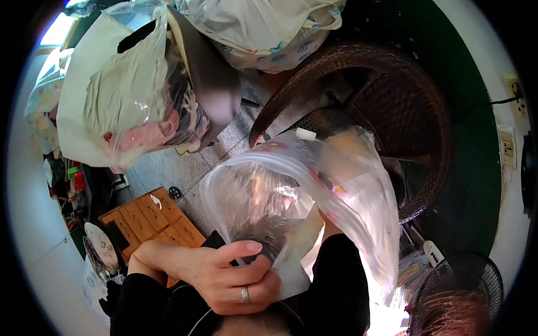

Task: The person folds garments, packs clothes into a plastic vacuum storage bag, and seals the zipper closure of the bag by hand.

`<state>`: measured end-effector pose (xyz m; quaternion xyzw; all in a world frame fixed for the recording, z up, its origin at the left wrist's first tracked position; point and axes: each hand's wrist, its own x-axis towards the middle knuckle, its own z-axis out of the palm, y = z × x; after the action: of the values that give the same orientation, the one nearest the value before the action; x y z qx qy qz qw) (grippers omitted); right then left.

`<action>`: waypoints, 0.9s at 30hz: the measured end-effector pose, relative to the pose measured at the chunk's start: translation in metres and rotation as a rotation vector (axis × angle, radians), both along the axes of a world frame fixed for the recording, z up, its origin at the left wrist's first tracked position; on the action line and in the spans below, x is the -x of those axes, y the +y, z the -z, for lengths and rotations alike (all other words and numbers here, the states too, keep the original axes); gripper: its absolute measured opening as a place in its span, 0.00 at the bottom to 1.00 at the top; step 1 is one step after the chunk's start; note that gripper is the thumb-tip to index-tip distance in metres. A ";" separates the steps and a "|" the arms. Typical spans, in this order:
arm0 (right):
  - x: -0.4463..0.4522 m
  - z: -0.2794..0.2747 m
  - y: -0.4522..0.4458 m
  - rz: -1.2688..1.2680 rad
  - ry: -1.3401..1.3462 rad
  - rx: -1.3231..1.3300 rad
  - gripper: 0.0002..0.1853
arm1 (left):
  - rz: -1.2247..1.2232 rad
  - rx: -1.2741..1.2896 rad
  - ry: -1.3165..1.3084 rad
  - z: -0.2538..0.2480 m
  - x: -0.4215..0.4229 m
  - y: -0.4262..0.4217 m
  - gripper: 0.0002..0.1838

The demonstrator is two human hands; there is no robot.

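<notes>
A large clear plastic bag [372,207] with small coloured prints lies across the middle, its wide mouth facing me. My left hand [238,277], wearing a ring, is closed on the near edge of the bag's opening. My right arm reaches into the bag, sleeve up to the mouth. Through the cloudy plastic a tan blur shows where my right hand [344,154] seems to be; its fingers cannot be made out. A pale sheet-like piece [294,255] hangs at the opening between my arms.
Beyond the bag stands a round brown wicker chair [440,123]. A plastic bag of folded clothes [126,95] rests at upper left, near a white patterned bundle [269,33]. A low wooden table [159,215] stands left. A dark mesh basket [459,285] is at lower right.
</notes>
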<state>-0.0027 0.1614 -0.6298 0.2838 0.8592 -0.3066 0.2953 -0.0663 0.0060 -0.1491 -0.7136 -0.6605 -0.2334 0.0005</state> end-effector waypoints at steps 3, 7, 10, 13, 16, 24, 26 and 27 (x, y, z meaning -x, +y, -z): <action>-0.003 -0.002 0.004 -0.021 0.012 0.015 0.41 | -0.006 -0.059 0.002 0.000 -0.003 0.000 0.08; -0.004 -0.008 0.008 -0.039 0.024 0.010 0.41 | -0.007 -0.034 -0.019 -0.003 -0.005 0.002 0.07; -0.002 -0.007 0.011 -0.053 0.029 -0.003 0.41 | -0.022 -0.021 -0.052 0.003 -0.006 -0.003 0.07; -0.001 0.002 0.010 -0.052 0.013 -0.029 0.41 | -0.027 -0.015 -0.069 0.008 -0.004 -0.006 0.07; 0.000 0.012 0.006 -0.051 -0.003 -0.053 0.40 | -0.045 -0.023 -0.071 0.013 -0.003 -0.011 0.06; 0.006 0.027 0.005 -0.052 -0.006 -0.065 0.40 | -0.038 -0.036 -0.061 0.018 0.003 -0.013 0.05; 0.006 0.027 0.008 -0.056 0.005 -0.062 0.40 | -0.027 -0.040 -0.060 0.019 0.001 -0.012 0.05; 0.007 0.025 0.010 -0.058 0.016 -0.061 0.40 | -0.026 -0.045 -0.059 0.018 0.001 -0.012 0.05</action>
<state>-0.0095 0.1712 -0.6544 0.2652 0.8783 -0.2741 0.2882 -0.0674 -0.0064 -0.1674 -0.6976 -0.6639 -0.2694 0.0001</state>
